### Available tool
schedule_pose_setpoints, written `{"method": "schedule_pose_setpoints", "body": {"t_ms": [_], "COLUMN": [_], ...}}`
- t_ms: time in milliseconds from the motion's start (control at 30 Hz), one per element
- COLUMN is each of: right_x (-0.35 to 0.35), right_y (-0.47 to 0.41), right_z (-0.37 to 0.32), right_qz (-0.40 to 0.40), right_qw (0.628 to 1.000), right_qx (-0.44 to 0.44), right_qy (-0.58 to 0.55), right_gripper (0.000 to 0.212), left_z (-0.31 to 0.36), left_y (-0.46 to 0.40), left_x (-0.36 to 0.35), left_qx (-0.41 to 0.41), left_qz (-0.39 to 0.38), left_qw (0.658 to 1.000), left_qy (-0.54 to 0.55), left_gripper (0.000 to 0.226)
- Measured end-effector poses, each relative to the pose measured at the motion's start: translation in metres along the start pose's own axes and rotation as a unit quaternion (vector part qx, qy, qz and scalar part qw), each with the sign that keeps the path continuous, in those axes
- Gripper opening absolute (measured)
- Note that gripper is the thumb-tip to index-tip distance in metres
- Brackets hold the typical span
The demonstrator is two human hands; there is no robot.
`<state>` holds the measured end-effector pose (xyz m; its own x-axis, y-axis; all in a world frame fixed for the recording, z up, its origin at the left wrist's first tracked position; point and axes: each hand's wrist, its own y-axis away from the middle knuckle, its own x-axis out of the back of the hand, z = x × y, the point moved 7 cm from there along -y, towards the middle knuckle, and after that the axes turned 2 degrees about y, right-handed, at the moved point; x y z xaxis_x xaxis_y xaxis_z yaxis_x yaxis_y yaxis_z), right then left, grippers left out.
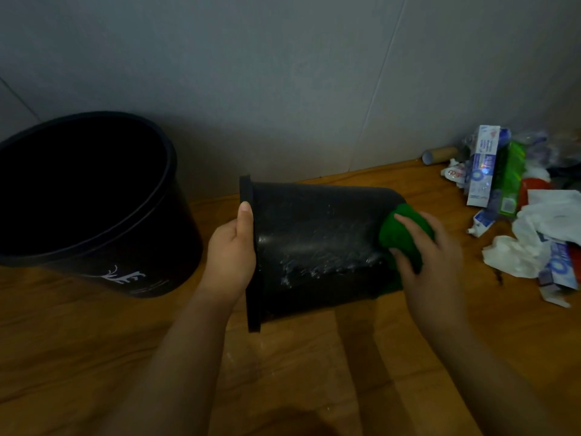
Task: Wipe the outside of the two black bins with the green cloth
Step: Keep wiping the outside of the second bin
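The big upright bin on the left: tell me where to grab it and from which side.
Grip the big bin at its rim, coming from above on the near right side. It stands upright with its open mouth up, so fingers can hook inside the lip with the thumb outside, much as the left hand holds the tipped bin by its rim. Its tapered wall looks too wide to span.

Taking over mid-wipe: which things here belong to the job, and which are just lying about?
Job:
- small black bin, on its side, left hand gripping its rim
- green cloth, right hand pressing it near the bin's base
- large black bin, upright

Lying about:
- toothpaste boxes
- crumpled tissues
- cardboard tube
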<state>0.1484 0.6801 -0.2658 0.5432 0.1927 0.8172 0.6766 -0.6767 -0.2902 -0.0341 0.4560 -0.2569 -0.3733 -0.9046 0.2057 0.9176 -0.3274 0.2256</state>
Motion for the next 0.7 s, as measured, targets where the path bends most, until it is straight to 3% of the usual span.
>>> {"method": "schedule_pose_setpoints", "body": {"t_ms": [133,333,567,700], "right_x": [0.007,-0.006,0.001,-0.009], "right_y": [0.013,0.016,0.020,0.031], "right_z": [0.007,-0.012,0.000,-0.025], "right_qz": [0.038,-0.009,0.061,0.005], "right_qw": [0.999,0.998,0.995,0.997], "right_qx": [-0.035,0.053,-0.060,0.050], "right_qy": [-0.002,-0.028,-0.049,-0.060], "right_gripper": [0.056,0.062,0.056,0.065], "left_z": [-0.003,-0.001,0.000,0.001], "left_y": [-0.002,-0.004,-0.004,-0.004], "left_x": [0.000,0.002,0.002,0.002], "left_qx": [0.012,0.000,0.008,0.008], "left_qz": [-0.001,0.012,0.010,0.005], "left_qw": [1.000,1.000,1.000,1.000], "left_qy": [-0.001,-0.018,-0.018,-0.020], "left_gripper": [0.055,0.056,0.056,0.055]}}
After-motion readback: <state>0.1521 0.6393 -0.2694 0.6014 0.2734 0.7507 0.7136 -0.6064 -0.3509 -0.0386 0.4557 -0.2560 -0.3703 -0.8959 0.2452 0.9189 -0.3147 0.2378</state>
